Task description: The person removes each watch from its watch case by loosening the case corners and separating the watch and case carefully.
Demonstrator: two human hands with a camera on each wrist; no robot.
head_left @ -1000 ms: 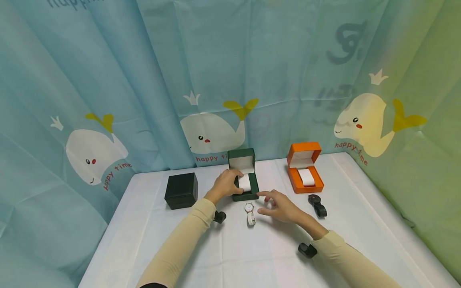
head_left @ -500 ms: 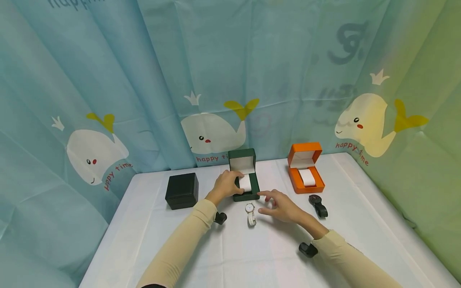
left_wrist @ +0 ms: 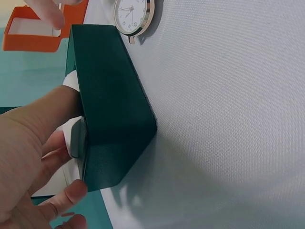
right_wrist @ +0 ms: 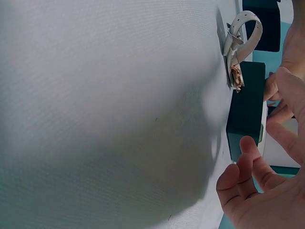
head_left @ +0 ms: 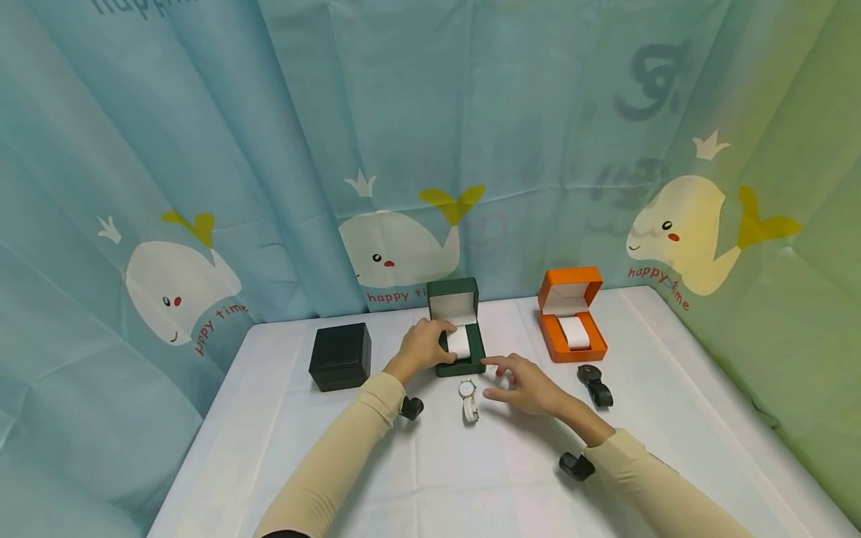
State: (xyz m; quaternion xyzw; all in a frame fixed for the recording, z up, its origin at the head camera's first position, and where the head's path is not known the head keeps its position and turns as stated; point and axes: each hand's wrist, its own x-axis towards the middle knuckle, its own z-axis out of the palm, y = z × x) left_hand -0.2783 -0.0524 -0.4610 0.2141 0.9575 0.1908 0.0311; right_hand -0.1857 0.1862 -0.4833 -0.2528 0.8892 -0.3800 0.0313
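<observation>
An open green watch box (head_left: 460, 369) stands at the back middle, its white cushion (head_left: 459, 342) inside. My left hand (head_left: 420, 344) reaches over its left side and pinches the cushion, thumb at the front and fingers behind. In the left wrist view the thumb (left_wrist: 59, 105) dips past the green front wall (left_wrist: 107, 86). My right hand (head_left: 528, 386) hovers to the right with fingers loosely spread, the index fingertip at the box's front right corner. A white-strapped watch (head_left: 467, 390) lies before the box; its looped strap (right_wrist: 252, 38) shows in the right wrist view.
A closed black box (head_left: 339, 357) sits to the left. To the right stands an open orange watch box (head_left: 577, 356) with a white cushion, and a black watch (head_left: 595, 385) lies in front of it. A curtain (head_left: 525, 149) hangs behind the white-covered table (head_left: 471, 486).
</observation>
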